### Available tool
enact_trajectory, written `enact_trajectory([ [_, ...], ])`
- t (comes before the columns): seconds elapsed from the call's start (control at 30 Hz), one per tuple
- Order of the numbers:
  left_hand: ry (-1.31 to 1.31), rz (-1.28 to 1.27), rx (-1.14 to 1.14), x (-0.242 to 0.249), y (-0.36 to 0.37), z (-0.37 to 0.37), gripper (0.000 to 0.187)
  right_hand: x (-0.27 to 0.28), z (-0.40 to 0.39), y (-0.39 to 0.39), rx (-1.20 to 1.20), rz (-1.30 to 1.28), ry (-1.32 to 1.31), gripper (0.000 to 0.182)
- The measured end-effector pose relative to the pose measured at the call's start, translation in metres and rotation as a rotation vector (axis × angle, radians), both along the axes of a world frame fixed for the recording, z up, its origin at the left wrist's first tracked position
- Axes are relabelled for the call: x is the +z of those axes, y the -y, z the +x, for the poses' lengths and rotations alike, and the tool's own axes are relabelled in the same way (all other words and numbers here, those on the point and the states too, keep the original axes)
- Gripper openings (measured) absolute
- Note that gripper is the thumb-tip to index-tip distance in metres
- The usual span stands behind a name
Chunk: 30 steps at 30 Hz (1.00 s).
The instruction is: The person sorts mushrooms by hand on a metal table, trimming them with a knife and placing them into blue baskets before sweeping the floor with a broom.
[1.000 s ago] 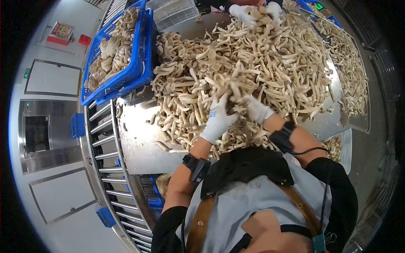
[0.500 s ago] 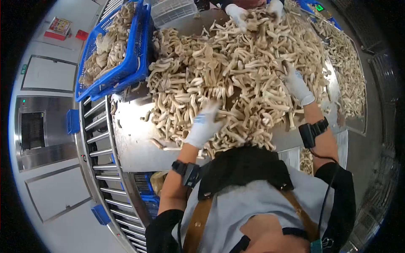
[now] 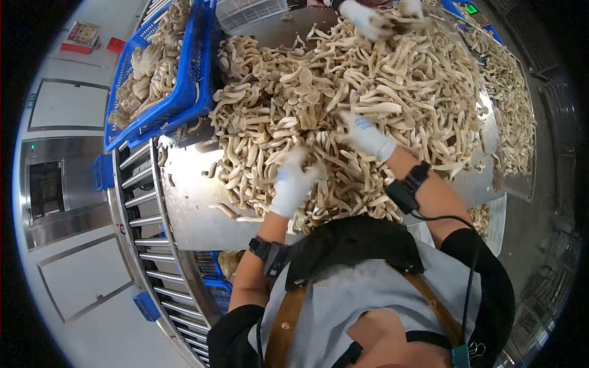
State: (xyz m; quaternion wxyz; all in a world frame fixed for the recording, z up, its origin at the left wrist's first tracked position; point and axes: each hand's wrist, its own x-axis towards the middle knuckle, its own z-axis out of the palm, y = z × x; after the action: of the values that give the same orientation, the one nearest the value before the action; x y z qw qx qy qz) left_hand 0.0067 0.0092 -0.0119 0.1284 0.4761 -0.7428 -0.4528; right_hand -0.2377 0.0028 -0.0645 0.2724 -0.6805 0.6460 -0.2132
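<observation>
A large heap of pale, long-stemmed mushrooms (image 3: 392,80) covers the metal table in front of me. My left hand (image 3: 292,187), in a white glove, is over the near left part of the heap. Its fingers are apart and slightly blurred, with no mushroom visible in them. To its right and farther forward, my right hand (image 3: 369,137), also gloved, reaches into the middle of the heap. Its fingers look spread but are smeared by motion, and their tips are hard to tell from the mushrooms around them.
A blue crate (image 3: 184,92) of mushrooms stands at the left, by a roller conveyor (image 3: 142,201). Across the table, a co-worker's gloved hands (image 3: 367,19) handle mushrooms. A clear plastic basket (image 3: 251,13) sits at the far edge. More mushrooms (image 3: 512,116) lie at the right.
My right hand has swung left from the right side of the heap to its middle, nearer my left hand. My left hand has barely shifted. The co-worker's hands have moved slightly.
</observation>
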Motion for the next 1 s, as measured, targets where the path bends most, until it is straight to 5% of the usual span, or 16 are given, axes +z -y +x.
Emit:
enact_trajectory([
  [0.07, 0.2, -0.142, 0.225, 0.012, 0.041, -0.006, 0.072, -0.013, 0.014, 0.004, 0.05, 0.01, -0.181, 0.065],
  [0.13, 0.695, -0.406, 0.073, 0.014, 0.077, -0.017, 0.083, 0.014, 0.017, 0.019, 0.024, 0.181, -0.3, 0.068],
  [0.17, 0.763, -0.294, -0.085, 0.002, 0.097, -0.02, 0.093, 0.022, 0.018, 0.027, 0.011, 0.264, -0.362, 0.069],
  [0.2, 0.743, -0.3, -0.109, -0.005, 0.104, -0.025, 0.096, -0.011, 0.015, 0.024, -0.051, 0.031, -0.394, 0.068],
  [0.3, 0.73, -0.192, -0.168, -0.039, 0.131, -0.048, 0.096, 0.009, 0.02, 0.038, -0.092, 0.369, -0.291, 0.086],
  [0.43, -0.256, 0.223, 0.096, -0.004, 0.103, -0.048, 0.074, 0.004, 0.01, 0.027, -0.113, 0.082, 0.293, 0.095],
  [0.5, -0.296, 0.516, 0.114, 0.006, 0.092, -0.044, 0.063, 0.049, 0.013, 0.019, 0.016, -0.202, 0.467, 0.093],
  [0.6, -0.877, 0.624, 0.145, 0.002, 0.055, -0.034, 0.051, 0.079, 0.018, 0.0, 0.095, -0.289, 0.409, 0.087],
  [0.63, -0.854, 0.534, 0.17, 0.014, 0.043, -0.04, 0.051, 0.08, 0.02, -0.005, 0.122, -0.335, 0.368, 0.085],
  [0.7, -0.809, 0.343, 0.211, 0.042, 0.02, -0.053, 0.05, 0.073, 0.039, -0.013, -0.131, -0.294, 0.937, 0.061],
  [0.73, -0.585, 0.14, 0.173, 0.048, 0.011, -0.052, 0.049, 0.056, 0.026, -0.007, -0.009, 0.026, 0.927, 0.057],
  [0.77, -0.499, -0.323, 0.073, 0.037, 0.003, -0.054, 0.049, 0.039, 0.024, -0.012, 0.031, 0.049, 0.959, 0.053],
  [0.83, -0.358, -0.636, -0.207, 0.054, -0.003, -0.057, 0.043, 0.011, 0.025, -0.029, 0.062, -0.035, 1.01, 0.047],
  [0.87, -0.37, -0.408, -0.011, 0.041, -0.008, -0.055, 0.048, 0.0, 0.031, -0.036, 0.043, -0.046, 1.052, 0.044],
  [0.97, -0.422, 0.144, 0.463, 0.024, -0.012, -0.052, 0.053, 0.033, 0.06, -0.045, -0.393, 0.363, 1.91, 0.042],
  [1.0, -0.336, -0.005, 0.368, 0.002, -0.017, -0.045, 0.051, 0.032, 0.067, -0.054, -0.345, 0.296, 1.756, 0.043],
])
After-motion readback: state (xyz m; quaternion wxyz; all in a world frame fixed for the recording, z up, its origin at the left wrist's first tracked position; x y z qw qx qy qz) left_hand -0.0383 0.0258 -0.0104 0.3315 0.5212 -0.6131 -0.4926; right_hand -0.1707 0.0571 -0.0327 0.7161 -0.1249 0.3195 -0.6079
